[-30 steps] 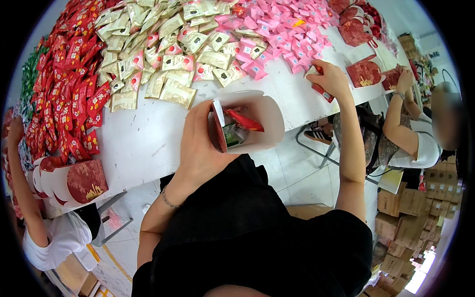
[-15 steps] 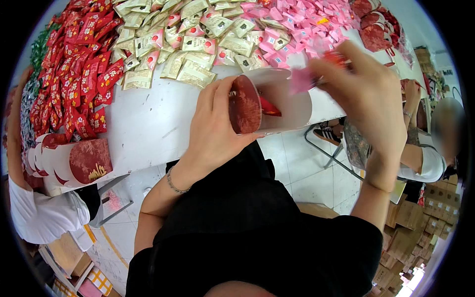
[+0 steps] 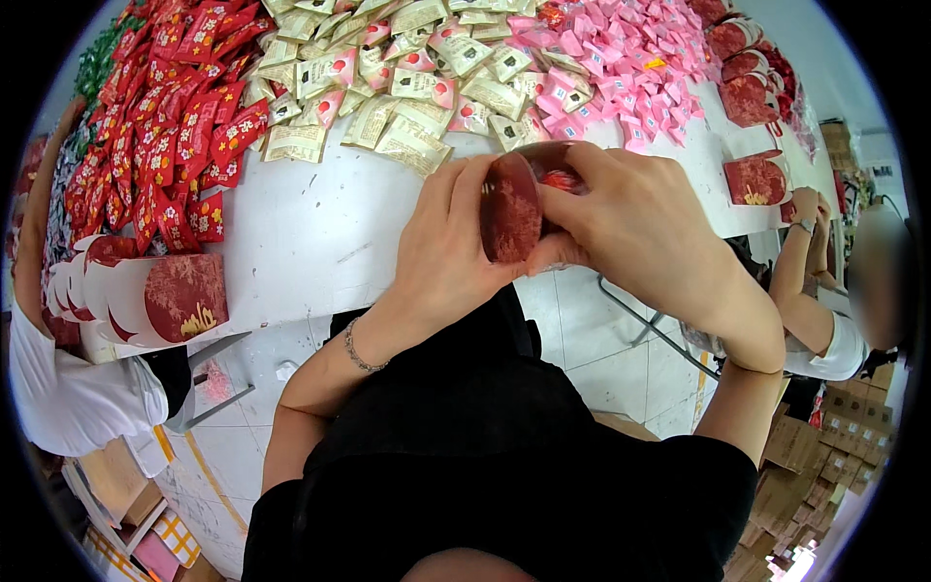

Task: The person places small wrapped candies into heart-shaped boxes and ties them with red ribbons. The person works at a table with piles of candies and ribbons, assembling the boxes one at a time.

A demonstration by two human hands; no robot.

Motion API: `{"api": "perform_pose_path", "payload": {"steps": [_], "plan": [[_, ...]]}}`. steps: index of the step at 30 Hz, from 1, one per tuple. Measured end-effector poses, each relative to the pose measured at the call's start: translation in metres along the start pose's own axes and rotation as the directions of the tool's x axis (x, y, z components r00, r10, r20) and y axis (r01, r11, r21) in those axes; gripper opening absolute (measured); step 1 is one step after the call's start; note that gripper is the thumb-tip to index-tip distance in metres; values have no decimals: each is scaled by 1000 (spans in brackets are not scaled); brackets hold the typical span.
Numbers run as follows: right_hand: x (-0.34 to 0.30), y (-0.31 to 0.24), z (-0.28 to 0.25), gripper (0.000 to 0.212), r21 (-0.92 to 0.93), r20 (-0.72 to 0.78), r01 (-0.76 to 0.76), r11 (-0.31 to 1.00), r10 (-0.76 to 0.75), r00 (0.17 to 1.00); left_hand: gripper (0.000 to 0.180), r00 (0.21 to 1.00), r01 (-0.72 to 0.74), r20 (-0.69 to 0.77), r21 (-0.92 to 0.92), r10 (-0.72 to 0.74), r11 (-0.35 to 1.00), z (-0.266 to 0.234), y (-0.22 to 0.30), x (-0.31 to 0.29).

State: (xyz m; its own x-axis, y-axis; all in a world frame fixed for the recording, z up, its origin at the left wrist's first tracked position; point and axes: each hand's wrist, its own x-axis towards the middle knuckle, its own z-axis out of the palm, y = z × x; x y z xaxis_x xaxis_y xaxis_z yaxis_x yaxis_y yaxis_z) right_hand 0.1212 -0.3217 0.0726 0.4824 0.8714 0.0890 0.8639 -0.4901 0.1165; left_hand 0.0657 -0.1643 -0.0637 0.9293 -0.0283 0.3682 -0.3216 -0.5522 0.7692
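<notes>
Held above the near edge of the white bench [image 3: 320,233], the red box [image 3: 511,206] sits clasped by the left hand [image 3: 451,247] while the right hand [image 3: 645,228] fingers press its flap, where uneven pressure might crumple it or spill sweets.
</notes>
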Motion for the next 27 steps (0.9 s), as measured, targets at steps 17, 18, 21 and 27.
{"api": "perform_pose_path", "payload": {"steps": [17,18,21,27], "plan": [[-7,6,18,50,687,-169,-28,726,197,966,105,1000,20,-23,15,-20,1000,0,-10,-3],[-7,5,15,48,686,-195,-29,727,222,955,106,999,24,-25,-11,-24,1000,0,-10,-3],[-18,-12,-5,51,511,-109,-128,850,211,971,105,993,116,11,-106,-116,987,1,-11,-2],[-8,-24,8,50,388,109,-80,918,40,993,103,986,-121,-99,128,134,984,-17,-3,-28]]}}
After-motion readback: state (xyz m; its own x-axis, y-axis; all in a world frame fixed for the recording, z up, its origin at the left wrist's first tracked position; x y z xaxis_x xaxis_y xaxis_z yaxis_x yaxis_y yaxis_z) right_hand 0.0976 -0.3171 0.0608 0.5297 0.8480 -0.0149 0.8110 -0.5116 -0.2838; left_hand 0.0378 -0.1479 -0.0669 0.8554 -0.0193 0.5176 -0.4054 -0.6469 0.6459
